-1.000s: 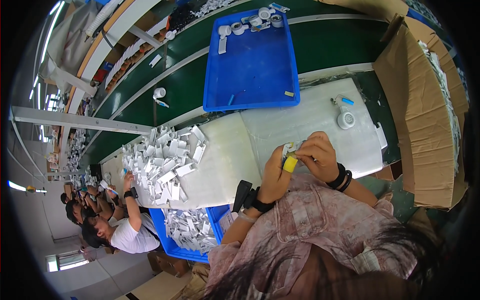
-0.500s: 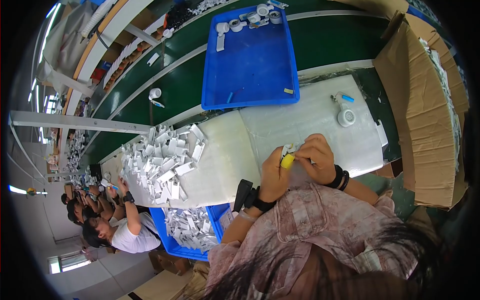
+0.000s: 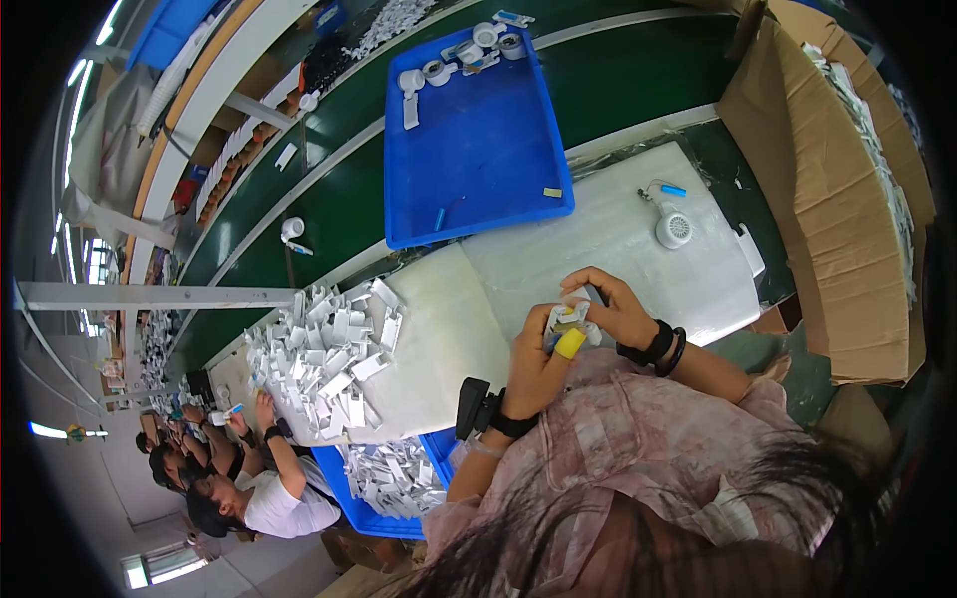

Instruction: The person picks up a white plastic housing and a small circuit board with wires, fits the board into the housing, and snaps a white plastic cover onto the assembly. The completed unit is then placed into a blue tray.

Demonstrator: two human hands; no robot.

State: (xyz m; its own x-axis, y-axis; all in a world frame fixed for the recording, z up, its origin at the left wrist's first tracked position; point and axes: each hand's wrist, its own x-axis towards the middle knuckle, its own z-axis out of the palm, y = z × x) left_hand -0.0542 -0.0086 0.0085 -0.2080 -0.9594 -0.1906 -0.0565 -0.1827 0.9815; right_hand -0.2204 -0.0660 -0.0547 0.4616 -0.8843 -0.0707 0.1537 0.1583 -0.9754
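My left hand (image 3: pixel 533 369) is closed round a small white plastic part (image 3: pixel 570 315) in front of my body, over the near edge of the mat. A yellow covering (image 3: pixel 569 343) sits at the left thumb. My right hand (image 3: pixel 623 311) grips the same part from the other side, its fingers bent over the top. Fingers hide much of the part, so its inside cannot be made out. Beyond my right hand lies a round white grilled unit (image 3: pixel 675 230), wired to a blue cylinder (image 3: pixel 673 190).
White plastic pieces (image 3: pixel 334 364) are heaped to the left, with more in a blue bin (image 3: pixel 439 460) below. A blue tray (image 3: pixel 478 189) holds several round white units. At right stands a cardboard box (image 3: pixel 797 199). Co-workers sit along the green belt (image 3: pixel 249 239).
The white part has turned in my hands and shows more. My right fingers have shifted over its top. The whole view has tilted slightly.
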